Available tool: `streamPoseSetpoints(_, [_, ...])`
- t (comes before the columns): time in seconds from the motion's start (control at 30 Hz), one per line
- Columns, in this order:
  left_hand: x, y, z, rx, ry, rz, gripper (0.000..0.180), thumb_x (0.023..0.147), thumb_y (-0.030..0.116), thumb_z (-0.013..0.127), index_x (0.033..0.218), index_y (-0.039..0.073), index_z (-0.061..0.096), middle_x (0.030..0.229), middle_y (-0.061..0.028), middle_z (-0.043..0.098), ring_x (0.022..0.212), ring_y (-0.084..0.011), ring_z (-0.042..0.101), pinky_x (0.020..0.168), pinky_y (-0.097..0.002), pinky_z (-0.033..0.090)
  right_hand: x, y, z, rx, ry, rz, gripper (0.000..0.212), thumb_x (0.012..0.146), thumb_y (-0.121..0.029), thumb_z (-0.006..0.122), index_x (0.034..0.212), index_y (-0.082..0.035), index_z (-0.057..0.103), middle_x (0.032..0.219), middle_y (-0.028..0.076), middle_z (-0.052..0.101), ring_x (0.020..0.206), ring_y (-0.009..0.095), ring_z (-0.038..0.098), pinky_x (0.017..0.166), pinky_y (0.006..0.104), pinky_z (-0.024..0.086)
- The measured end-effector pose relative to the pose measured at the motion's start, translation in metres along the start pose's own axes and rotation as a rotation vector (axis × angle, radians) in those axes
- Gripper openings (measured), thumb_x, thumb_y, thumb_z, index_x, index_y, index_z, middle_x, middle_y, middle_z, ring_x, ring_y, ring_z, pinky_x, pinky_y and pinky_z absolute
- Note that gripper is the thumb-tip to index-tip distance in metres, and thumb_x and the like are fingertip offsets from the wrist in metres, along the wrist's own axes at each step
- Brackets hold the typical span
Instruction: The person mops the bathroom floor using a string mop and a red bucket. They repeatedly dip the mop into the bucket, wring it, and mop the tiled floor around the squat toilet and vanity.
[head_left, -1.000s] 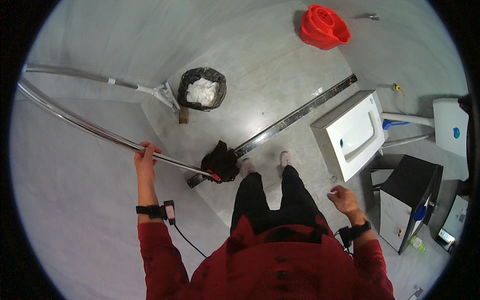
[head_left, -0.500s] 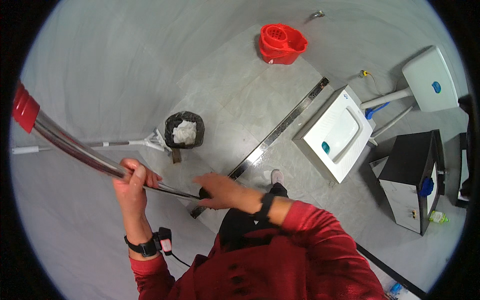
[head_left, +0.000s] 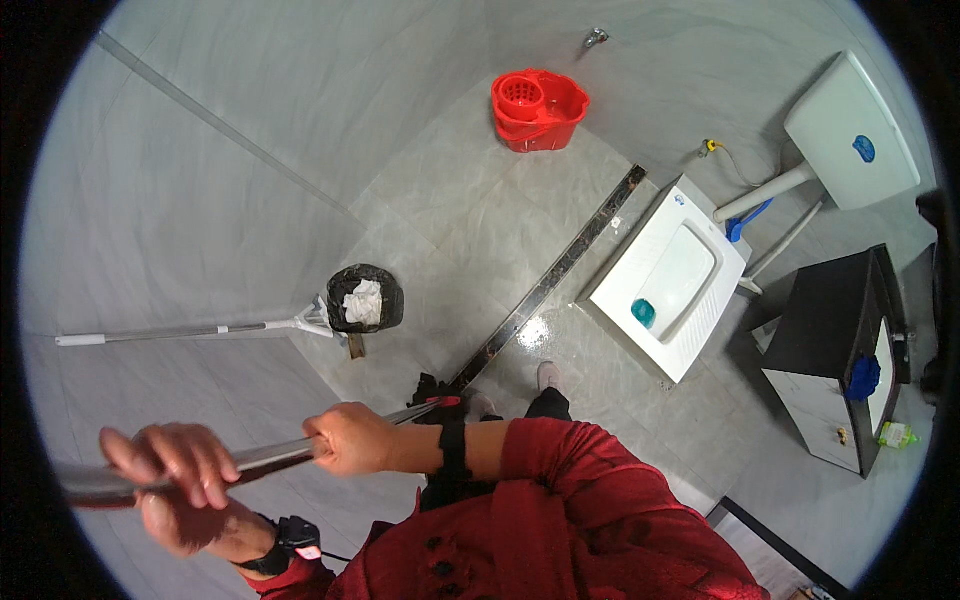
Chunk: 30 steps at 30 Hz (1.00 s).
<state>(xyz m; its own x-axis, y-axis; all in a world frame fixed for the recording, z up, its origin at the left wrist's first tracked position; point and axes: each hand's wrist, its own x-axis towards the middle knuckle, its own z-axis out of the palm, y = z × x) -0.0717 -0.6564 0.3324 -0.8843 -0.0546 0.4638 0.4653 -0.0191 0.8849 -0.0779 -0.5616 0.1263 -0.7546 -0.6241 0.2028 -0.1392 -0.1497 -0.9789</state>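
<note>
1. Gripping one silver-poled, dark-headed mop (head_left: 268, 459): our right hand (head_left: 352, 438) is clenched round its pole; our left hand (head_left: 178, 482) curls loosely there, firmness unclear.
2. Mop head (head_left: 430, 387) sits near our two pale shoes (head_left: 550, 376).
3. Step, we judge: setting grip; next calls for firmer left hold.
4. Counted: one red plastic bucket (head_left: 543, 133), one white squat toilet (head_left: 678, 280).

Right hand (head_left: 352, 440) has been brought over from the right and closed around metal pole (head_left: 272, 458), left hand (head_left: 185, 480) has been shifted farther from mop head (head_left: 428, 386), pole's handle end swung nearer.
</note>
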Motion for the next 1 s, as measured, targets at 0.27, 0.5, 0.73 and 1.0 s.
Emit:
streamPoseSetpoints(0.27, [-0.006,0.057,0.028,0.276,0.063,0.229,0.038,0.087,0.041,0.067,0.095,0.015,0.041,0.061,0.0027,0.044,0.044,-0.0057,0.044,0.052,-0.0211,0.042,-0.013,-0.059,-0.070,-0.212,-0.155,-0.106,0.007,0.071,-0.011,0.064,0.073,-0.004,0.061,0.065,0.016,0.063,0.066,0.040,0.063,0.060,0.0492,0.049])
streamPoseSetpoints(0.5, [-0.015,0.077,0.040,-0.096,0.001,0.052,0.039,0.085,0.037,0.071,0.085,0.014,0.039,0.075,-0.0012,0.037,0.074,-0.0152,0.039,0.082,-0.0364,0.032,-0.028,-0.069,-0.174,-0.544,-0.134,-0.145,0.012,0.068,-0.014,0.068,0.077,-0.008,0.065,0.068,0.013,0.066,0.068,0.036,0.066,0.061,0.0481,0.052])
streamPoseSetpoints(0.73, [0.001,0.063,0.078,-0.260,-0.024,-0.057,0.032,0.087,0.033,0.071,0.089,0.016,0.045,0.075,-0.0027,0.051,0.085,-0.0190,0.053,0.099,-0.0501,0.035,-0.045,-0.045,-0.302,-0.907,-0.025,-0.063,0.014,0.068,-0.015,0.069,0.081,-0.011,0.069,0.072,0.013,0.068,0.072,0.036,0.068,0.064,0.0477,0.053])
streamPoseSetpoints(1.0, [-0.005,-0.099,0.173,0.008,-0.111,-0.273,0.022,0.093,0.030,0.064,0.096,0.012,0.053,0.113,-0.0155,0.066,0.117,-0.0340,0.059,0.109,-0.0545,0.039,-0.088,0.052,-0.466,-1.219,0.174,0.172,0.016,0.069,-0.021,0.073,0.081,-0.012,0.066,0.080,0.010,0.068,0.082,0.033,0.067,0.075,0.0496,0.049])
